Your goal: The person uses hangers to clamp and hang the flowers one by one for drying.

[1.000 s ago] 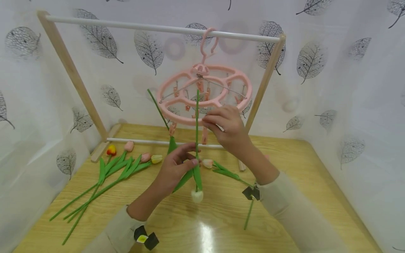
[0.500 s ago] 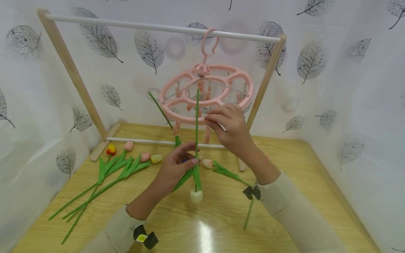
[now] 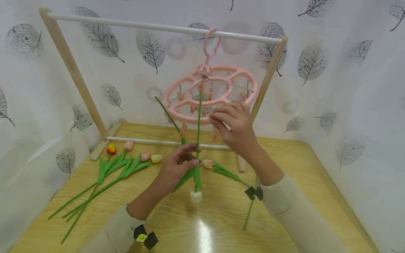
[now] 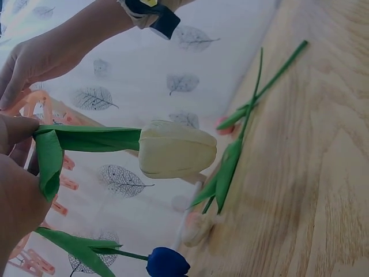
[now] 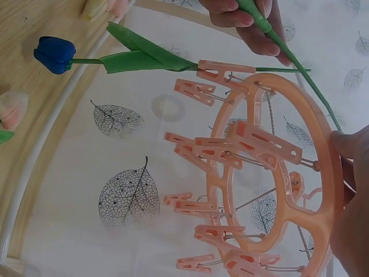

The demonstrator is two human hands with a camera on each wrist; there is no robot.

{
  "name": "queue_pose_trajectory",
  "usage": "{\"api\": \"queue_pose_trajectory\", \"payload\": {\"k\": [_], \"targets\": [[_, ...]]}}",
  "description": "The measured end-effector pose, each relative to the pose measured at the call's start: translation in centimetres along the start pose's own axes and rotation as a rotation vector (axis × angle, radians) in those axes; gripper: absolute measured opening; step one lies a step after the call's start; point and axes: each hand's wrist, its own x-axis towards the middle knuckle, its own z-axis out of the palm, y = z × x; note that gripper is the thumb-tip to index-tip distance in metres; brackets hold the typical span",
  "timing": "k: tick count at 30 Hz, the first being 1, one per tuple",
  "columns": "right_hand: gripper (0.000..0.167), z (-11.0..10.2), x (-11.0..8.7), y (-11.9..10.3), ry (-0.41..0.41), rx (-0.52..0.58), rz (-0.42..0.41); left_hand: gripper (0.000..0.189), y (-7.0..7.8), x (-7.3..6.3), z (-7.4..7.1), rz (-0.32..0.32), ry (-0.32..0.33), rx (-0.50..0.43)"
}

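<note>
My left hand (image 3: 175, 167) pinches the green stem of a white tulip (image 3: 196, 196), which hangs bloom down with its stem pointing up in front of a pink clip hanger (image 3: 181, 117). The thumb and fingers of my right hand (image 3: 235, 128) hold the hanger's rim at its near right side. Pink clothespins (image 5: 259, 144) dangle all round the ring. One clothespin (image 5: 222, 74) grips the stem of a blue tulip (image 5: 55, 55), also bloom down; in the head view my left hand hides that bloom. The white tulip's stem tip leans toward the rim in the right wrist view.
The hanger hooks over the white bar (image 3: 152, 26) of a wooden rack (image 3: 74, 75). Several tulips (image 3: 120, 168) lie crossed on the table (image 3: 158, 225) at left. A pale pink tulip (image 3: 207, 163) lies at right, another (image 4: 225, 125) beside it. A leaf-printed curtain (image 3: 332, 95) surrounds the table.
The hanger has turned and shifted slightly right, with my right hand on its rim and the clipped blue tulip moving along. My left hand and the white tulip stay almost still.
</note>
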Motion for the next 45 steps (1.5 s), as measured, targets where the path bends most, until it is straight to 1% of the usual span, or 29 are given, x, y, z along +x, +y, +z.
{"api": "queue_pose_trajectory", "payload": {"k": [6,12,14,16,18,20,22,25,27,30,32,34,37,43,45], "targets": [[0.011,-0.1,0.0,-0.1,0.013,0.009,0.006,0.048,-0.2,0.0,0.0,-0.003,-0.014,0.019],[0.013,-0.6,-0.6,-0.2,0.079,0.038,0.042,0.048,-0.2,0.0,0.1,-0.011,-0.012,0.022],[0.014,-0.9,-1.1,-0.2,0.113,0.045,0.064,0.049,-0.2,0.0,0.2,-0.017,-0.010,0.024],[0.014,-1.2,-1.6,-0.3,0.171,0.070,0.094,0.050,-0.2,0.0,0.2,-0.014,-0.012,0.024],[0.015,-1.4,-2.4,-0.4,0.232,0.113,0.133,0.050,-0.2,0.1,0.3,-0.008,-0.015,0.025],[0.015,-1.5,-3.3,-0.4,0.266,0.154,0.177,0.050,-0.2,0.1,0.3,-0.009,-0.014,0.022],[0.017,-1.3,-4.5,-0.4,0.251,0.212,0.239,0.051,-0.2,0.1,0.2,-0.009,-0.010,0.020],[0.020,-0.6,-6.1,-0.3,0.167,0.315,0.368,0.050,-0.2,0.1,0.2,-0.011,-0.004,0.025],[0.020,-0.1,-6.8,-0.3,0.114,0.401,0.465,0.050,-0.1,0.0,0.3,-0.004,-0.006,0.029],[0.017,0.5,-7.2,-0.3,0.070,0.500,0.590,0.049,-0.2,0.0,0.3,0.005,-0.010,0.025],[0.015,0.8,-7.2,-0.3,0.046,0.534,0.650,0.049,-0.2,0.0,0.4,0.011,-0.014,0.022],[0.016,1.0,-7.0,-0.3,0.032,0.548,0.693,0.050,-0.2,0.0,0.3,0.012,-0.017,0.017],[0.016,1.2,-6.8,-0.2,0.018,0.558,0.737,0.049,-0.2,0.0,0.3,0.007,-0.020,0.013],[0.016,1.8,-6.5,-0.1,0.012,0.599,0.757,0.048,0.0,-0.1,0.1,-0.017,-0.017,0.006],[0.017,1.9,-6.4,-0.1,0.014,0.613,0.767,0.048,0.0,-0.1,0.1,-0.014,-0.018,0.011]]}}
